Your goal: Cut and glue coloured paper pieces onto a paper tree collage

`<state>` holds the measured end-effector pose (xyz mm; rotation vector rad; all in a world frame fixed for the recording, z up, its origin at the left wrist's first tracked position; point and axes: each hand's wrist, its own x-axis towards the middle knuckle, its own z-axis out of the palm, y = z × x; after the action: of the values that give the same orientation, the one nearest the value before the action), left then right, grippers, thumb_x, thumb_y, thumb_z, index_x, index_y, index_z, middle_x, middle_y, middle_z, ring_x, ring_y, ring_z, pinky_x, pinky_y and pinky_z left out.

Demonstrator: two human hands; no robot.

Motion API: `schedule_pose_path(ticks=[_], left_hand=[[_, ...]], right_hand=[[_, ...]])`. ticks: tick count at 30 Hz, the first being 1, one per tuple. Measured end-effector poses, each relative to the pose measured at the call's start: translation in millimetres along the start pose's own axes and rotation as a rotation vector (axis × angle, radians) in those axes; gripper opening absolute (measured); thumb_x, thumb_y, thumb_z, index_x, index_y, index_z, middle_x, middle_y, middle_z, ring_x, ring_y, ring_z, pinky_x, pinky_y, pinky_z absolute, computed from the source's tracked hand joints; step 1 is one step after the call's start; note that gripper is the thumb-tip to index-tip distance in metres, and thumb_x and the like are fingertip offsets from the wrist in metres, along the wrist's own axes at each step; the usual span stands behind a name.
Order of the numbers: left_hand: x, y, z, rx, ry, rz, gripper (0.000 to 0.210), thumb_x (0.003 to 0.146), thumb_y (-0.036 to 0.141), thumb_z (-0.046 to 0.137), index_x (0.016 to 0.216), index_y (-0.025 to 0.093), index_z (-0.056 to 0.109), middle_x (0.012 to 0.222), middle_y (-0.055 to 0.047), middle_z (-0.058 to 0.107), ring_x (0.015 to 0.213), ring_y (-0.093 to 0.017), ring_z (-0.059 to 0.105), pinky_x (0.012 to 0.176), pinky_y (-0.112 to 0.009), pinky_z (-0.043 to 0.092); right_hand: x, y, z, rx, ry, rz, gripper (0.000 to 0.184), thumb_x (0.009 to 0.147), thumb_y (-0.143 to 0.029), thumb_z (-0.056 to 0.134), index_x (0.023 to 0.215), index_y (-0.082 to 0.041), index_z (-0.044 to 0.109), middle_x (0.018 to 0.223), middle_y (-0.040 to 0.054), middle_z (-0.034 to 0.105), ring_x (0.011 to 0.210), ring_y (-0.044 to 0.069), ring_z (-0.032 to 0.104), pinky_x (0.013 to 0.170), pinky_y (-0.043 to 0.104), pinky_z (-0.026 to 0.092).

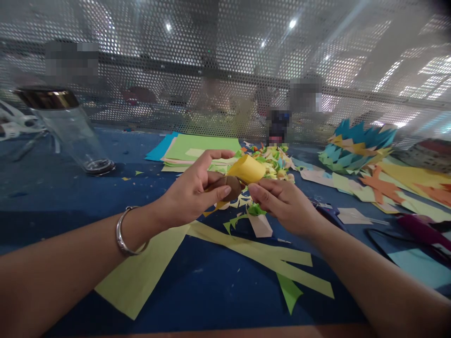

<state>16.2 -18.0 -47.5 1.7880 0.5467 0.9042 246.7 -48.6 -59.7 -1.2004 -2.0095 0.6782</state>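
Note:
My left hand (188, 195), with a silver bangle at the wrist, pinches a brown round piece (231, 188) between thumb and fingers. Its index finger reaches out above. A curled piece of yellow paper (248, 169) stands against the brown piece, between my two hands. My right hand (282, 202) is closed, its thumb and fingertips at the lower right edge of the yellow paper. Exactly where the yellow and brown pieces meet is hard to see. Long pale-green paper strips (257, 249) lie on the blue table (169, 291) below my hands.
Colored sheets (200, 146) and a heap of paper scraps (278, 162) lie beyond my hands. A glass bottle (72, 134) stands left. On the right are a layered paper crown shape (355, 148), orange cutouts (381, 187) and a purple corded tool (423, 230). A perforated metal screen (211, 42) rises behind.

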Motion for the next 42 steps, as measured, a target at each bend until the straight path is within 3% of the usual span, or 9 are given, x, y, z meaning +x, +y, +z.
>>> schedule_pose_path(ticks=[6,11,14,24,34,42], left_hand=[[-0.2,-2.7,-1.5,0.067,0.025,0.022,0.057,0.094,0.019,0.061,0.142,0.019,0.031,0.081,-0.002,0.069,0.073,-0.015,0.067,0.069,-0.027,0.052],[-2.3,-6.3,-1.9,0.164,0.022,0.041,0.057,0.096,0.021,0.059,0.145,0.022,0.030,0.097,-0.007,0.073,0.091,-0.019,0.070,0.080,-0.031,0.053],[-3.5,-6.4,-1.4,0.256,0.013,0.041,0.058,0.095,0.022,0.060,0.146,0.024,0.032,0.101,-0.008,0.074,0.091,-0.020,0.070,0.076,-0.031,0.052],[-0.2,-4.5,0.2,-0.013,-0.073,-0.001,0.058,0.094,0.017,0.060,0.142,0.022,0.027,0.095,-0.005,0.071,0.084,-0.014,0.067,0.081,-0.030,0.052],[-1.8,-1.1,-6.0,0.025,-0.160,-0.035,0.062,0.095,0.017,0.058,0.147,0.024,0.025,0.097,-0.006,0.071,0.087,-0.017,0.067,0.082,-0.034,0.052],[-2.4,5.1,-5.2,0.036,-0.172,-0.048,0.069,0.093,0.014,0.060,0.150,0.021,0.021,0.095,-0.007,0.072,0.089,-0.018,0.069,0.087,-0.035,0.053]], right_hand=[[-0.6,4.6,3.4,0.138,-0.022,0.057,0.050,0.100,-0.061,0.046,0.074,-0.020,0.051,0.060,-0.0068,0.029,0.051,0.008,0.028,0.047,0.026,0.020],[0.6,2.9,5.6,0.205,-0.035,0.105,0.050,0.099,-0.063,0.048,0.076,-0.019,0.054,0.059,-0.0070,0.030,0.050,0.008,0.027,0.046,0.026,0.021],[0.8,2.6,6.0,0.194,-0.030,0.129,0.049,0.098,-0.063,0.049,0.077,-0.019,0.056,0.059,-0.0072,0.031,0.050,0.008,0.027,0.046,0.026,0.021],[-1.0,1.0,3.6,0.174,-0.090,0.057,0.046,0.099,-0.059,0.049,0.078,-0.019,0.057,0.058,-0.0080,0.029,0.049,0.008,0.027,0.047,0.026,0.022],[-1.2,-2.9,0.8,0.167,-0.129,0.044,0.047,0.101,-0.058,0.047,0.075,-0.020,0.055,0.056,-0.0080,0.030,0.048,0.008,0.026,0.047,0.027,0.021],[-1.0,-10.6,-2.9,0.038,-0.124,-0.016,0.047,0.102,-0.054,0.045,0.071,-0.020,0.052,0.058,-0.0058,0.036,0.051,0.009,0.032,0.049,0.027,0.025]])
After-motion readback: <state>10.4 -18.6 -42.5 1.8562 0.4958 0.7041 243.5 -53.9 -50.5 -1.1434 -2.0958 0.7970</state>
